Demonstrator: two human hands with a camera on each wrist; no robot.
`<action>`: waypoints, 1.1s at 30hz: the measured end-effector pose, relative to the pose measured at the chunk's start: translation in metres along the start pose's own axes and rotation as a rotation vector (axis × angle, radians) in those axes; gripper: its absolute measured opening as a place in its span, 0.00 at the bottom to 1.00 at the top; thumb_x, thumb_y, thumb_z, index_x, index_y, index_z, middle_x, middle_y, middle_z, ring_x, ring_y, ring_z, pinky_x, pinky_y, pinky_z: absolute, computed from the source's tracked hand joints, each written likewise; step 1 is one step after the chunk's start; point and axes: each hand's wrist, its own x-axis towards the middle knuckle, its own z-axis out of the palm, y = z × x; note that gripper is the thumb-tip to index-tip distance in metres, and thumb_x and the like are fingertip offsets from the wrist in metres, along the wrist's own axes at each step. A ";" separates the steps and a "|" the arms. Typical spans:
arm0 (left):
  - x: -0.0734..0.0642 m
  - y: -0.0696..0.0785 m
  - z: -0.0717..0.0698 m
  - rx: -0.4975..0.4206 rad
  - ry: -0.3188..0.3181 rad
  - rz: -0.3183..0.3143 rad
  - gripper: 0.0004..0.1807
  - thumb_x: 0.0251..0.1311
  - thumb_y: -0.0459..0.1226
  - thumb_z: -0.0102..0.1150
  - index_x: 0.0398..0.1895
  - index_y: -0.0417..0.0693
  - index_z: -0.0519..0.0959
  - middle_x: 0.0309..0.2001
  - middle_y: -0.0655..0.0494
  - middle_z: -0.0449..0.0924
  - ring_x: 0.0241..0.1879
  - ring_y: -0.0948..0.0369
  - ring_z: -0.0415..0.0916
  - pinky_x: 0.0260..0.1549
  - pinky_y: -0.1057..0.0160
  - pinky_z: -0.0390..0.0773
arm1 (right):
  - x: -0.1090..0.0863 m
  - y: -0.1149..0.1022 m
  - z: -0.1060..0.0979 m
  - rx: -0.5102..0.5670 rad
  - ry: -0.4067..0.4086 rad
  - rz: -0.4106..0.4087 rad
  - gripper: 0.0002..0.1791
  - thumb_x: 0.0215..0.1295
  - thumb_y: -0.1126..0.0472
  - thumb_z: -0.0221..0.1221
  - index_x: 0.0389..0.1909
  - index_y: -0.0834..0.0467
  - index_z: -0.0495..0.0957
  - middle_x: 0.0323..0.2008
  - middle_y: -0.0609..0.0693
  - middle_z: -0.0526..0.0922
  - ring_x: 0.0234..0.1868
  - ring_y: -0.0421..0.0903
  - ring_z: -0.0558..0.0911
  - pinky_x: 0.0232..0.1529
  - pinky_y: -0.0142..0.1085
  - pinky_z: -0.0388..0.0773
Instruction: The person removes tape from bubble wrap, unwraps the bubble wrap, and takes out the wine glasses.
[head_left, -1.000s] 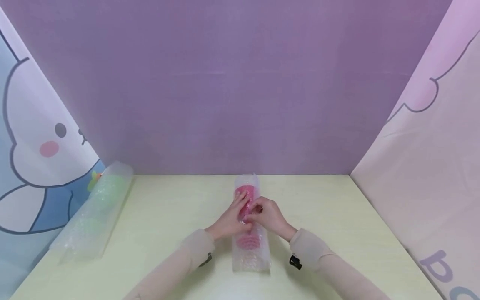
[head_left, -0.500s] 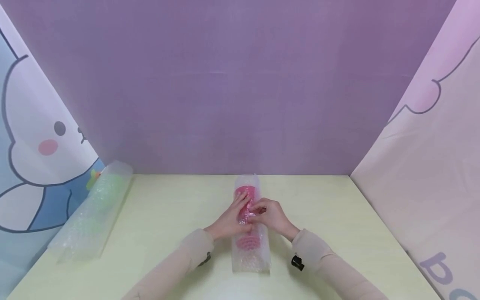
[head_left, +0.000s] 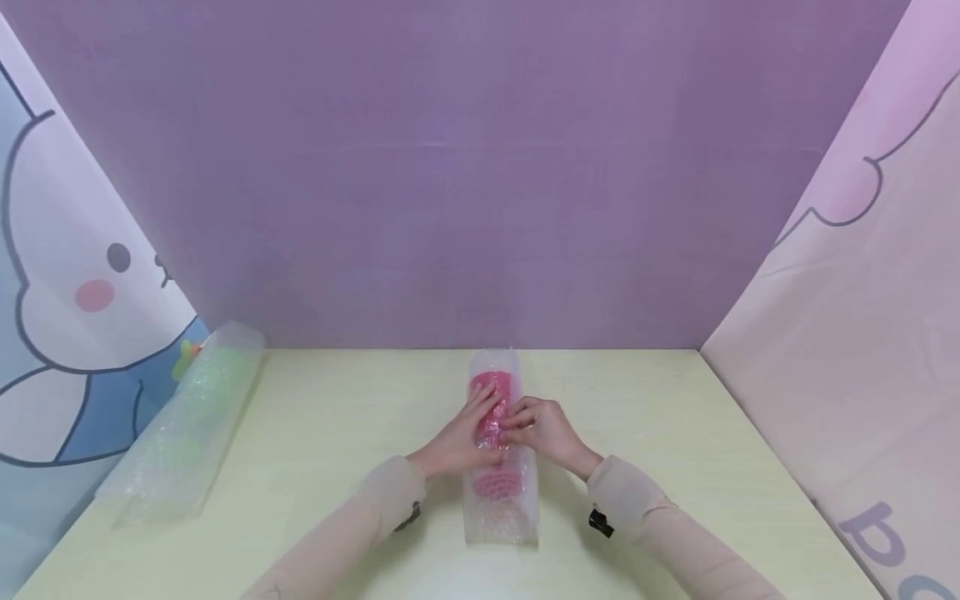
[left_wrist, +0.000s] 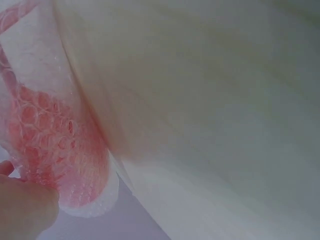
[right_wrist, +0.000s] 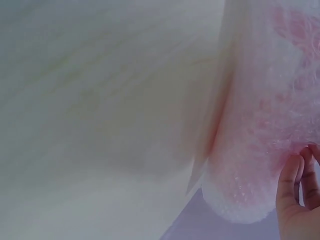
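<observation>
Bubble wrap blurred the pink object, the left hand hid part of it, and the right-wrist view's edge clipped the right hand!

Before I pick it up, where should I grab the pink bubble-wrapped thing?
Probably around the far pink part of the bubble-wrapped bundle, one hand from each long side. It lies lengthwise away from you, and that part looks rounded, while the near end looks flatter and floppier.

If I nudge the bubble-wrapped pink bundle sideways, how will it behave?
The bubble-wrapped pink bundle may roll, since its wrap looks rounded. Its ends would probably flop or crush, as clear wrap extends beyond the pink contents. Its glossy film might also slip under light pressure.
</observation>
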 end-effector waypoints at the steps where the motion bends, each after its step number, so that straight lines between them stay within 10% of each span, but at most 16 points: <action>1: 0.000 0.000 0.000 -0.001 0.000 -0.001 0.51 0.48 0.52 0.65 0.72 0.53 0.47 0.74 0.62 0.33 0.72 0.57 0.31 0.67 0.45 0.51 | 0.000 0.000 0.000 -0.003 0.002 -0.006 0.09 0.46 0.65 0.68 0.32 0.62 0.85 0.33 0.51 0.83 0.36 0.46 0.79 0.36 0.27 0.78; 33: -0.001 0.002 0.002 -0.018 0.016 0.023 0.51 0.47 0.49 0.66 0.72 0.51 0.47 0.74 0.59 0.34 0.72 0.54 0.30 0.65 0.41 0.50 | -0.006 0.006 0.004 0.116 0.013 0.059 0.05 0.53 0.70 0.61 0.32 0.63 0.83 0.32 0.52 0.80 0.34 0.42 0.79 0.38 0.25 0.79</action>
